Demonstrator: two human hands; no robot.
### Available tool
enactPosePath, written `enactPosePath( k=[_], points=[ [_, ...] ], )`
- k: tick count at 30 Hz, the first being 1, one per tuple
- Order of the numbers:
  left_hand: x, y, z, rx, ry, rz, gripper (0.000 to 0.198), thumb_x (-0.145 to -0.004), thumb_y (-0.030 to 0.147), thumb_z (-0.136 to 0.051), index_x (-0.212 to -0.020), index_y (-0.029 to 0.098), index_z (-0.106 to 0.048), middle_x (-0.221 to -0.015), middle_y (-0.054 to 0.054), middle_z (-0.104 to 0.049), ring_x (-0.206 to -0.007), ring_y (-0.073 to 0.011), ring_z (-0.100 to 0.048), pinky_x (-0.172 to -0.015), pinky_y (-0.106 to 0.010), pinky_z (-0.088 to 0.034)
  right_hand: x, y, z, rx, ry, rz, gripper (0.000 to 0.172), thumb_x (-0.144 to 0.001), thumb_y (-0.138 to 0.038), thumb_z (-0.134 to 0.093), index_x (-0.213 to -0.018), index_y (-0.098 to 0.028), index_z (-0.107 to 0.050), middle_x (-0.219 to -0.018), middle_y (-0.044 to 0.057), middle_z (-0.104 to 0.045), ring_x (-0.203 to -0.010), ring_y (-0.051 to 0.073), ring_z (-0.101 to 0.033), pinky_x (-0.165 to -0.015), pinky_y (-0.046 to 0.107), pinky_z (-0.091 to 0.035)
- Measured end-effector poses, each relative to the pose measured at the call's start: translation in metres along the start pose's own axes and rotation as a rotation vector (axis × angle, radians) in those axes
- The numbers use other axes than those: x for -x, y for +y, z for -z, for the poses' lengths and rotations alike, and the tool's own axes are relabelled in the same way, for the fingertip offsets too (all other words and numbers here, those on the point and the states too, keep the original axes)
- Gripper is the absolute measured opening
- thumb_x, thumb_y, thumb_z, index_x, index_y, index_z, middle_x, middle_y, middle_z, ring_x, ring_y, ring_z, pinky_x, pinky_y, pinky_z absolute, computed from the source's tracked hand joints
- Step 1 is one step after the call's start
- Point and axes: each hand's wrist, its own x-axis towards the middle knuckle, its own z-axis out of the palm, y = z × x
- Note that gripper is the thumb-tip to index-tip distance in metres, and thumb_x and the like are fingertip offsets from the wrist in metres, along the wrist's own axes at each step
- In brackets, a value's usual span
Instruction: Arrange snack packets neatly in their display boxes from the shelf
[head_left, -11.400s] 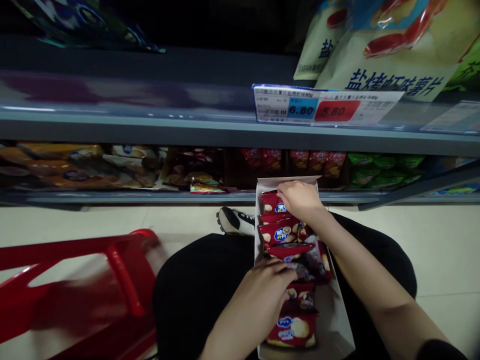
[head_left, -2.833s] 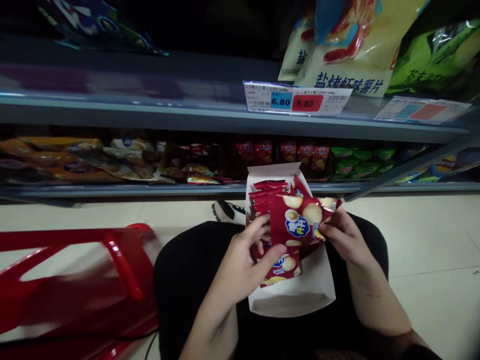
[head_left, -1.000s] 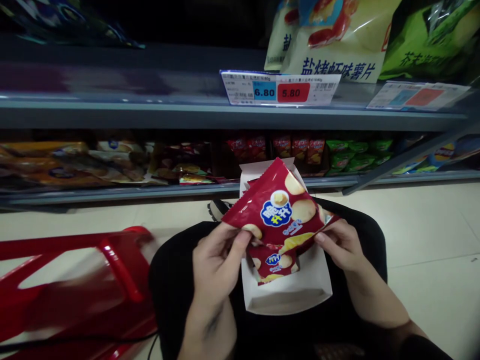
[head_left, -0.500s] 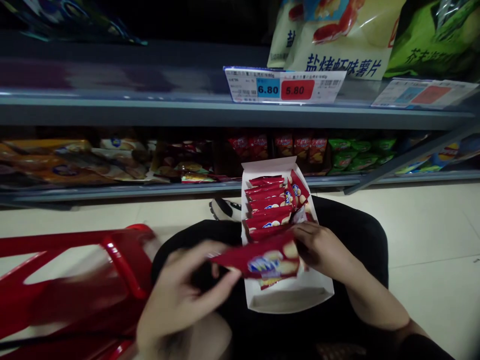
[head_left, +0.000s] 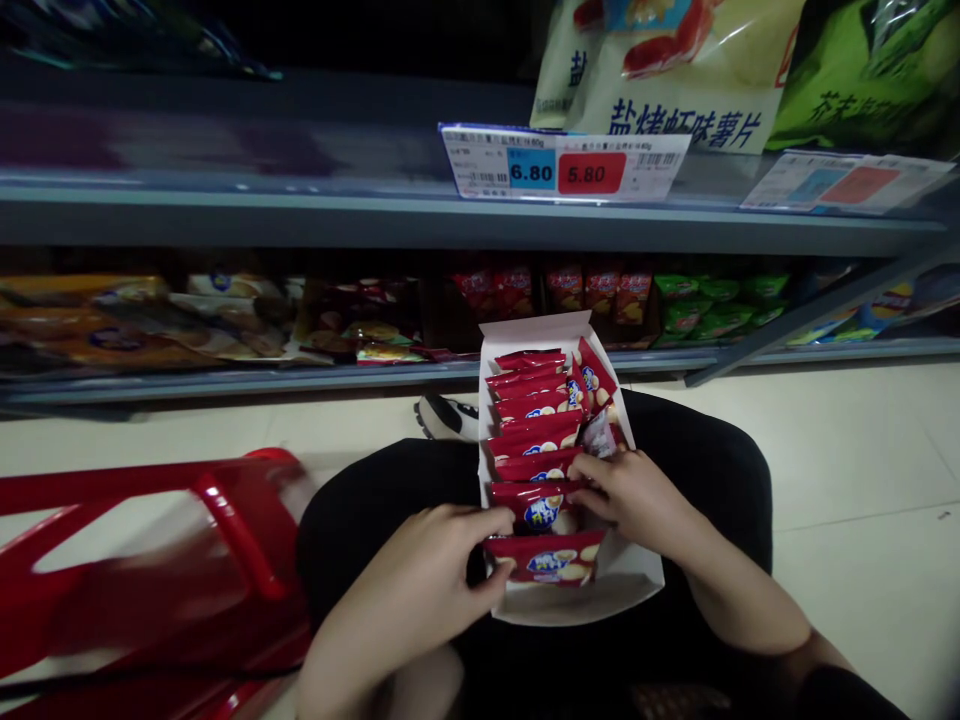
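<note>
A white open box [head_left: 581, 603] rests on my lap, holding a row of upright red snack packets [head_left: 536, 435]. My left hand [head_left: 435, 560] pinches the left edge of the front red snack packet [head_left: 555, 562], which stands inside the near part of the box. Over the box's right side, my right hand [head_left: 637, 500] has its fingers closed at the right edge of the packet just behind [head_left: 540, 508]; its fingertips are partly hidden. More packets lean sideways along the right wall, among them a pale, silvery-backed one [head_left: 600, 435].
Ahead is a low shelf [head_left: 360, 378] with several snack bags. Above it, a shelf edge carries price tags [head_left: 566, 165] and larger chip bags [head_left: 675, 85]. A red plastic basket or cart [head_left: 240, 540] stands at my left. A shoe [head_left: 448, 417] shows beyond the box.
The front packet has come down from my left hand's raised hold into the near part of the box. My left hand moved right; my right hand shifted slightly at the packets' right edges.
</note>
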Motion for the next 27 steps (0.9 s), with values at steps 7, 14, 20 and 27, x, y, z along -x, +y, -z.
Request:
enactPosePath(
  k=[7, 14, 20, 27],
  points=[
    [0.0, 0.008, -0.01, -0.077, 0.036, 0.088, 0.014, -0.083, 0.025, -0.062, -0.095, 0.025, -0.07, -0.1, -0.002, -0.073, -0.085, -0.023, -0.07, -0.069, -0.033, -0.054, 0.018, 0.013, 0.028, -0.193, 0.323, 0.086, 0.023, -0.088, -0.02, -0.061, -0.111, -0.023, -0.064, -0.105, 0.004, -0.072, -0.093, 0.018, -0.067, -0.08, 0.031, -0.053],
    [-0.004, 0.012, -0.001, -0.029, 0.437, -0.145, 0.02, -0.094, 0.032, -0.052, -0.101, 0.022, -0.066, -0.107, -0.004, -0.068, -0.094, -0.0187, -0.067, -0.075, -0.031, -0.058, 0.032, 0.028, 0.035, 0.091, 0.281, -0.012, 0.051, -0.077, -0.022, -0.069, -0.127, -0.018, -0.06, -0.148, 0.016, -0.042, -0.137, 0.034, -0.036, -0.106, 0.053, -0.042],
    [-0.013, 0.007, -0.003, -0.032, 0.477, -0.187, 0.017, -0.095, 0.03, -0.051, -0.1, 0.021, -0.065, -0.105, -0.004, -0.068, -0.094, -0.0195, -0.066, -0.076, -0.033, -0.057, 0.029, 0.028, 0.025, 0.144, 0.145, 0.022, 0.058, -0.067, 0.0, -0.057, -0.119, -0.023, -0.067, -0.158, 0.007, -0.028, -0.144, 0.034, -0.024, -0.108, 0.057, -0.039],
    [-0.01, 0.008, -0.003, 0.052, 0.543, -0.229, 0.012, -0.093, 0.021, -0.055, -0.101, 0.02, -0.064, -0.102, -0.004, -0.068, -0.094, -0.0173, -0.064, -0.08, -0.03, -0.053, 0.023, 0.034, 0.043, 0.03, 0.33, 0.18, 0.035, -0.086, -0.003, -0.051, -0.098, -0.026, -0.074, -0.132, 0.002, -0.063, -0.134, 0.028, -0.045, -0.104, 0.053, -0.045]
  ],
)
